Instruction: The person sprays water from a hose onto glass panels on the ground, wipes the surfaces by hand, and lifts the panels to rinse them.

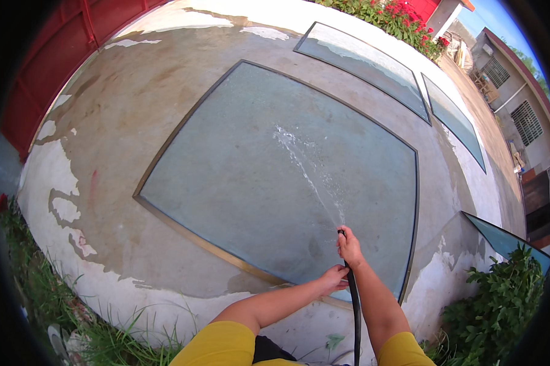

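My right hand [349, 247] grips a black hose [356, 315] close to its outlet. Lower down, my left hand [334, 279] holds the same hose from the left side. A spray of water [304, 171] leaves the outlet and lands on a large framed glass pane [220, 174] lying flat on the concrete. The pane has a dark, narrow frame and looks wet. From my feet the hose runs up between my forearms.
Two more framed panes, one wide [366, 68] and one narrower [455, 119], lie beyond. Another pane [508, 240] is at right, partly behind a leafy bush [494, 297]. Wet concrete [119, 123] surrounds the large pane. A red metal gate [60, 59] stands left; grass [114, 325] edges the lower left.
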`<state>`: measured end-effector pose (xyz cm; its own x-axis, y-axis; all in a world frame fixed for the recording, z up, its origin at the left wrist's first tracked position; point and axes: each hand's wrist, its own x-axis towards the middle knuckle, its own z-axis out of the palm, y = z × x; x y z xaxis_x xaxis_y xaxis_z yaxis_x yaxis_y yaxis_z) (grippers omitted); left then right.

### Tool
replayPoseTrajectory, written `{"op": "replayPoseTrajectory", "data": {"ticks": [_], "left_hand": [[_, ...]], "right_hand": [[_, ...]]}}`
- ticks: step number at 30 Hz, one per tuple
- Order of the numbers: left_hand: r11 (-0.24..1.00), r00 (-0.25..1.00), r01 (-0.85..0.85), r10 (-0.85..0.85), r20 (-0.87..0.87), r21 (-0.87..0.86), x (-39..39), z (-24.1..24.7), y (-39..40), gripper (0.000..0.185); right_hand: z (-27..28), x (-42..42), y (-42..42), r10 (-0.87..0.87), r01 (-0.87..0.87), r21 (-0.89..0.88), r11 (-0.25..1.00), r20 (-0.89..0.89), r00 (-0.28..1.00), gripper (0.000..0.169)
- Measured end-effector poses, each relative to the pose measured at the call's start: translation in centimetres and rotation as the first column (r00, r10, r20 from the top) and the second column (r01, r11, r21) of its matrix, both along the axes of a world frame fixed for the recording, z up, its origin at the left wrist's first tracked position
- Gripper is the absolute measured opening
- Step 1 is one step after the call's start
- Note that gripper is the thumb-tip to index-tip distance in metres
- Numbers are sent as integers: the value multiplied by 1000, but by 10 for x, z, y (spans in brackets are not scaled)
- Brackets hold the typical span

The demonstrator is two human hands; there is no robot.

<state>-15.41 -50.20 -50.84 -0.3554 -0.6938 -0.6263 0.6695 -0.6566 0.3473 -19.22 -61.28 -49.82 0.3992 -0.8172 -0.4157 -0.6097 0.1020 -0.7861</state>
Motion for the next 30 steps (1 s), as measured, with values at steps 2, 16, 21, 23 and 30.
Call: {"op": "replayPoseTrajectory", "data": {"ticks": [2,16,21,23,30], "left_hand": [[992,983,79,-61,173,-103,4,-21,5,22],[812,282,574,-75,956,-105,61,-71,64,17],[779,245,620,-83,966,-90,64,-74,67,17],[769,237,633,-80,968,-91,62,-72,66,17],[732,166,678,-71,984,-61,63,-74,71,17]], "right_hand": [[-3,-6,-3,-37,37,-2,999,-27,999,20],[-14,-55,-18,-87,85,-20,996,-293,952,16],[-3,-50,-16,-89,77,-52,996,-307,947,17],[-7,-62,-25,-130,95,-139,986,-270,954,18],[6,-52,-23,-78,18,-175,984,-340,937,18]]}}
